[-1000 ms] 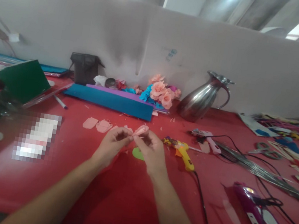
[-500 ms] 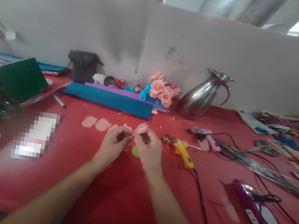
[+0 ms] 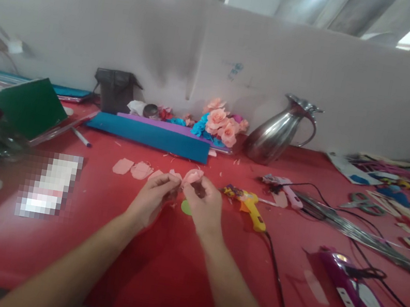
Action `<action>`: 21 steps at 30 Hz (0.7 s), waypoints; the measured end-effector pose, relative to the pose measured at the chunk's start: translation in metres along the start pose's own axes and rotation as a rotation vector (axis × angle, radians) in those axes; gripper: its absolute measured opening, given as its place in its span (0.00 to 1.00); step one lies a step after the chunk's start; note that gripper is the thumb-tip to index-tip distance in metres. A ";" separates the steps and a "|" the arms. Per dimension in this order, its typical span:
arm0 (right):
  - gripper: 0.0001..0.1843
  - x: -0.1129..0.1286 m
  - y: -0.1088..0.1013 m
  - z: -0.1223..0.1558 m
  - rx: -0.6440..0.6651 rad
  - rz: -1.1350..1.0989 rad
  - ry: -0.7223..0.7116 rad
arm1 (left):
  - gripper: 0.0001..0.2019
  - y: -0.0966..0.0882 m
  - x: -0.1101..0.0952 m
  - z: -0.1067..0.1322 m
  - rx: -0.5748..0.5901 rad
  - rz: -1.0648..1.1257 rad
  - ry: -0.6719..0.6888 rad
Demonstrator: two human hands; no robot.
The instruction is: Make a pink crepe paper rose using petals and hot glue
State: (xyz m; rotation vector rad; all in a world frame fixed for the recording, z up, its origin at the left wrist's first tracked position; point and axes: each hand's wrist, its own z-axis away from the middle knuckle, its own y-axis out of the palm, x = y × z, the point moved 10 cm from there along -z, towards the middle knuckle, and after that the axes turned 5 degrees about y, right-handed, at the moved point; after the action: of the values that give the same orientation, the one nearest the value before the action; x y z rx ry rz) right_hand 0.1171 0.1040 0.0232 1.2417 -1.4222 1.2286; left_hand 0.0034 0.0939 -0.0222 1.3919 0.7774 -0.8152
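Over the middle of the red table [image 3: 167, 283], my right hand [image 3: 204, 206] pinches a small pink paper flower [image 3: 192, 176]. My left hand [image 3: 154, 197] is closed just left of it, its fingertips pressed together close to the flower; whatever lies between them is too small to make out. Behind my left hand runs a row of pink paper petals [image 3: 123, 166]. A light green round piece [image 3: 186, 207] lies on the table below the flower, partly covered by my right hand. To the right of my right hand rests a yellow glue gun [image 3: 254, 211] with a black cord.
At the back stand finished pink paper flowers [image 3: 218, 121], blue and purple sheets [image 3: 148, 136] and a tilted metal jug [image 3: 275, 134]. On the right lie a pink glue gun [image 3: 292, 193], scissors [image 3: 364, 203], wires [image 3: 357, 231] and a purple power strip [image 3: 353, 286]. Green board [image 3: 32, 106] leans left.
My left hand has drawn slightly left and turned, its fingertips parting from the flower. The pink flower shows more openly in my right hand, which has stayed almost in place.
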 end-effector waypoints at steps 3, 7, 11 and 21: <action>0.06 -0.002 -0.001 0.000 -0.008 0.029 0.002 | 0.10 0.002 -0.001 0.001 0.024 -0.030 0.012; 0.07 0.000 -0.001 0.000 -0.002 0.022 0.009 | 0.08 0.001 -0.001 0.001 0.029 -0.035 0.018; 0.05 0.004 0.002 0.002 0.044 -0.030 0.003 | 0.07 0.002 0.003 0.000 0.062 0.033 -0.005; 0.06 0.015 0.005 0.007 0.168 -0.144 -0.063 | 0.04 0.006 0.002 -0.002 0.153 0.134 -0.027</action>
State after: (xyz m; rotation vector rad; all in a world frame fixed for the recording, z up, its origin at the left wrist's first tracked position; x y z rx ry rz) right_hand 0.1099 0.0945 0.0365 1.4826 -1.2707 1.2388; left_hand 0.0100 0.0955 -0.0211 1.5492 0.6040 -0.7998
